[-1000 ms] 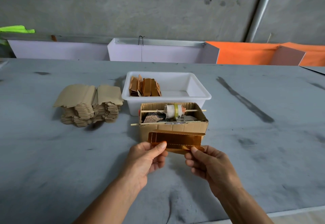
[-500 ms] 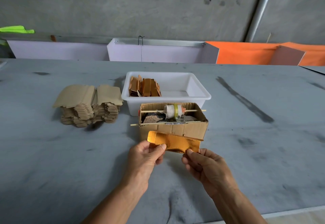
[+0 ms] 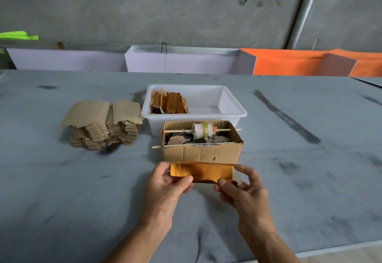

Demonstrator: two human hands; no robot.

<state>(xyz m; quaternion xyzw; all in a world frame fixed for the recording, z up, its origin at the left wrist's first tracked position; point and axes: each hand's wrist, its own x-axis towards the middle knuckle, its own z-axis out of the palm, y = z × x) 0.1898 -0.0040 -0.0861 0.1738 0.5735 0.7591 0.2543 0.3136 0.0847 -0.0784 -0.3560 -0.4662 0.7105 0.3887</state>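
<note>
A shiny gold card piece (image 3: 203, 172) with dashed fold lines is held flat in front of me, just before a small cardboard box (image 3: 201, 153). My left hand (image 3: 165, 186) pinches its left end between thumb and fingers. My right hand (image 3: 242, 190) pinches its right end, thumb on the lower edge. Both hands hover above the grey table (image 3: 62, 190).
The cardboard box holds a roll on a wooden stick (image 3: 203, 130) and dark scraps. Behind it stands a white plastic tub (image 3: 231, 105) with folded gold pieces (image 3: 168, 103) at its left. A stack of flat brown card blanks (image 3: 103, 124) lies to the left.
The gold piece was tilted and partly folded half a second ago; now it lies level and spread wider between my hands, which have moved slightly apart.
</note>
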